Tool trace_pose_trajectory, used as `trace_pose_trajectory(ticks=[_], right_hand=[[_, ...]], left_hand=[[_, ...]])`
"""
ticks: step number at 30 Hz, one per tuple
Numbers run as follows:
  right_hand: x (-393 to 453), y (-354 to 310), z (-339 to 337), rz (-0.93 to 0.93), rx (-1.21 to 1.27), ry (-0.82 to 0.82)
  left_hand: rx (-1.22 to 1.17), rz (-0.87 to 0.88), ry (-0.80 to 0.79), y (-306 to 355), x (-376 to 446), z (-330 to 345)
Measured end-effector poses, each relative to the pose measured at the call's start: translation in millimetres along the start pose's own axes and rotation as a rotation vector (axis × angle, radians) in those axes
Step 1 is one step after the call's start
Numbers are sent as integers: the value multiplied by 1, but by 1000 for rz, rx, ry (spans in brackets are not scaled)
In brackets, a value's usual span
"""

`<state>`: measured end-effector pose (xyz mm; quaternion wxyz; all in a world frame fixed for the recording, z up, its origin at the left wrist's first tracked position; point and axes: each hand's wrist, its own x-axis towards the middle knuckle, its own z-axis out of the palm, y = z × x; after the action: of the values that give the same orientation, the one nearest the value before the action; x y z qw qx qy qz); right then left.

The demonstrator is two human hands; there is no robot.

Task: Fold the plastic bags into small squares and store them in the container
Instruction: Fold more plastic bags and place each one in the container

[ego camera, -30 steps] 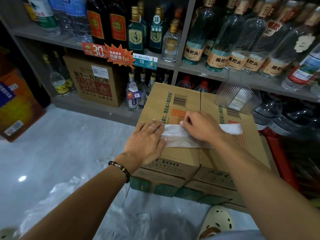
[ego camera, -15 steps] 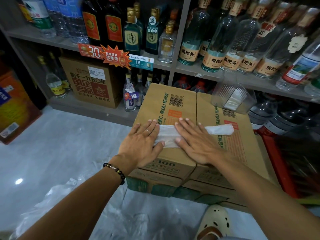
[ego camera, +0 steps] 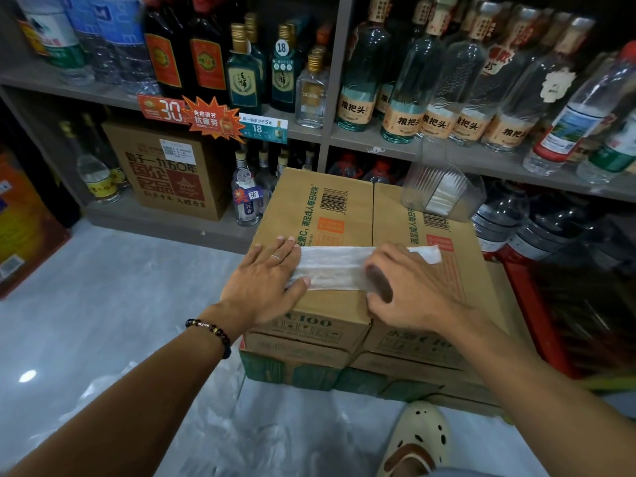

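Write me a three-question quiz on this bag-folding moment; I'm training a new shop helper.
1. True or false: the white plastic bag folded into a long strip lies on the brown cardboard box.
2. Which hand wears a ring? A) left hand B) right hand
3. Fill in: the clear ribbed plastic container stands at the box's far ____ corner.

Key: 1 true; 2 A; 3 right.

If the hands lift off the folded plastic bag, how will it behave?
The folded plastic bag looks thin and floppy, so it would probably spring open. Left hand and right hand press it flat; it likely slides easily on the cardboard box.
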<state>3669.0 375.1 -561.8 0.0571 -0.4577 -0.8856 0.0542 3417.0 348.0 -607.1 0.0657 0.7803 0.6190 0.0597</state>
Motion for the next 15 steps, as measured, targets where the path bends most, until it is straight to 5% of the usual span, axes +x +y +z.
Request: trace_pose_trajectory(ticks=[4,9,15], right_hand=[[-9,7,8,-13,-43,-16],[-8,11,14,-36,-93,59],[-1,11,3,16,-5,32]], left_hand=[[-98,0,10,-1,3,-4],[-96,99,234,16,-7,-9],[-72,77,209,25,-5,-7]])
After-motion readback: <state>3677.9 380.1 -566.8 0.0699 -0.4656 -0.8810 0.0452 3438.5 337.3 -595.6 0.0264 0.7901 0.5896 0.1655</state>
